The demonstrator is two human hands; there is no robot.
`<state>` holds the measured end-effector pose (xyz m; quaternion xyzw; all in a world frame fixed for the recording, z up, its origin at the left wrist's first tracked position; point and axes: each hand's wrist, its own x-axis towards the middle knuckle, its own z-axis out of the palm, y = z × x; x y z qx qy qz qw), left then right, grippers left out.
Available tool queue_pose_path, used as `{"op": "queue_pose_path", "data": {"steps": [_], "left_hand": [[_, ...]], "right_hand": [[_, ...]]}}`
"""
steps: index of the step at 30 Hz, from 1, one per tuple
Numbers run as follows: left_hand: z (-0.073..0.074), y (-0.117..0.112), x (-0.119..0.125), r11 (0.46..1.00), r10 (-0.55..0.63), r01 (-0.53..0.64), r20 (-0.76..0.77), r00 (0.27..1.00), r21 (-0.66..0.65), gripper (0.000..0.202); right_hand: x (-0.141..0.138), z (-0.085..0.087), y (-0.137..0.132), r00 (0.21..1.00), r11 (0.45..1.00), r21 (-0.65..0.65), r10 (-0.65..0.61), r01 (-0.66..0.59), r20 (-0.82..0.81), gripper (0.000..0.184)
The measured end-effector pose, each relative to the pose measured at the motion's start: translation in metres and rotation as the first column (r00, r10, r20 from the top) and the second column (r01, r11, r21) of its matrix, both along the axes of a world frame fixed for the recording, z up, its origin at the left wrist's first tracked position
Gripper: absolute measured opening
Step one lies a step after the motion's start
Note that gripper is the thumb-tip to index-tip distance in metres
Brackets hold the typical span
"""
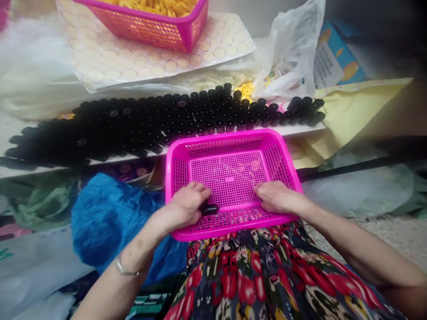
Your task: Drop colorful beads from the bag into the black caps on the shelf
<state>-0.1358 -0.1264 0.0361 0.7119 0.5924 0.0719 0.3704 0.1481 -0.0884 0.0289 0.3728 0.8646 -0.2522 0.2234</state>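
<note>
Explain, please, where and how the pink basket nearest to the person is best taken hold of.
I would grip the pink basket by its rim at the two short ends, coming from the left and right outer sides together. The rim is a broad, solid band, while the walls are open mesh; it sits slightly tilted, so an even hold seems safest.

Soft, hazy light washes the upper left pale, while the top right corner sinks nearly to black. The lower pink basket (169,178) looks vivid; the black tubes (133,124) merge darkly at left. Outer edges stretch and blur.
</note>
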Motion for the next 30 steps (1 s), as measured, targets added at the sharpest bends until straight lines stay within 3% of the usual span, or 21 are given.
{"op": "queue_pose_path", "data": {"steps": [3, 6, 9, 11, 14, 17, 20, 22, 25, 28, 30], "left_hand": [[-0.009, -0.003, 0.014, 0.966, -0.229, 0.215, -0.092, 0.969, -0.144, 0.04], [-0.018, 0.006, 0.024, 0.983, -0.134, 0.134, 0.009, 0.991, -0.124, 0.03], [-0.022, 0.02, 0.037, 0.979, 0.091, -0.043, 0.239, 0.967, -0.199, 0.043], [-0.02, 0.027, 0.046, 0.945, 0.243, -0.132, 0.375, 0.895, -0.298, 0.051], [-0.017, 0.032, 0.055, 0.899, 0.368, -0.188, 0.449, 0.814, -0.395, 0.052], [-0.017, 0.033, 0.058, 0.883, 0.402, -0.208, 0.447, 0.799, -0.421, 0.05], [-0.016, 0.034, 0.058, 0.843, 0.491, -0.259, 0.475, 0.73, -0.472, 0.044], [-0.012, 0.034, 0.057, 0.801, 0.572, -0.286, 0.536, 0.621, -0.525, 0.043], [-0.004, 0.034, 0.054, 0.723, 0.685, -0.289, 0.595, 0.42, -0.628, 0.046], [0.001, 0.034, 0.049, 0.662, 0.741, -0.233, 0.576, 0.344, -0.713, 0.045], [0.002, 0.034, 0.046, 0.643, 0.751, -0.176, 0.569, 0.336, -0.745, 0.041]], "right_hand": [[0.007, -0.004, -0.001, 0.991, 0.999, -0.028, -0.03, 0.027, -0.131, 0.013], [0.021, -0.007, 0.002, 0.951, 0.992, -0.092, -0.106, 0.083, -0.29, 0.018], [0.029, -0.004, 0.003, 0.86, 0.949, -0.279, -0.262, 0.148, -0.438, 0.014], [0.029, -0.002, 0.002, 0.727, 0.857, -0.465, -0.462, 0.22, -0.508, 0.017], [0.026, 0.0, -0.004, 0.421, 0.643, -0.712, -0.75, 0.283, -0.51, 0.03], [0.022, -0.002, -0.01, 0.153, 0.489, -0.837, -0.872, 0.247, -0.465, 0.034], [0.021, -0.003, -0.015, -0.015, 0.372, -0.917, -0.926, 0.144, -0.378, 0.032], [0.021, -0.003, -0.016, -0.096, 0.287, -0.956, -0.952, 0.061, -0.291, 0.03], [0.02, -0.002, -0.018, -0.149, 0.19, -0.981, -0.972, -0.042, -0.182, 0.03], [0.015, -0.001, -0.02, -0.15, 0.168, -0.983, -0.977, -0.077, -0.155, 0.038], [0.01, 0.0, -0.021, -0.139, 0.201, -0.978, -0.972, -0.053, -0.192, 0.038]]}}
